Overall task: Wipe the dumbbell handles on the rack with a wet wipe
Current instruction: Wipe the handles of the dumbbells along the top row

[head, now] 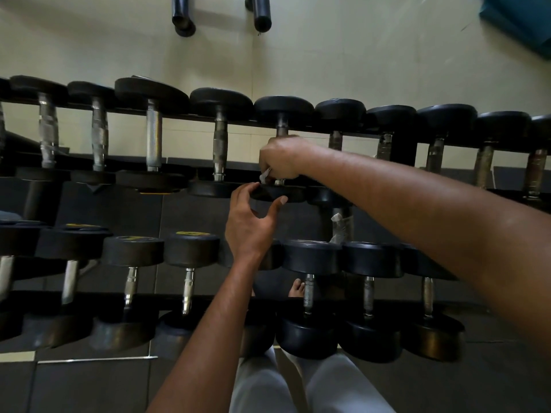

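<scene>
A two-tier rack (402, 150) holds rows of black dumbbells with metal handles. My right hand (281, 159) grips the handle of a dumbbell (283, 110) in the middle of the upper row, with a white wet wipe (265, 175) wrapped under its fingers; a corner of the wipe sticks out at the left. Most of that handle is hidden by the hand. My left hand (252, 222) holds the near head (295, 194) of the same dumbbell, thumb and fingers curled on its rim.
Neighbouring upper-row dumbbells (220, 144) stand close on both sides. The lower row (310, 293) sits nearer me, above my legs and a bare foot (296, 287). A scrap of white paper (338, 226) hangs on the rack post. Two black bars (262, 13) lie on the pale floor beyond.
</scene>
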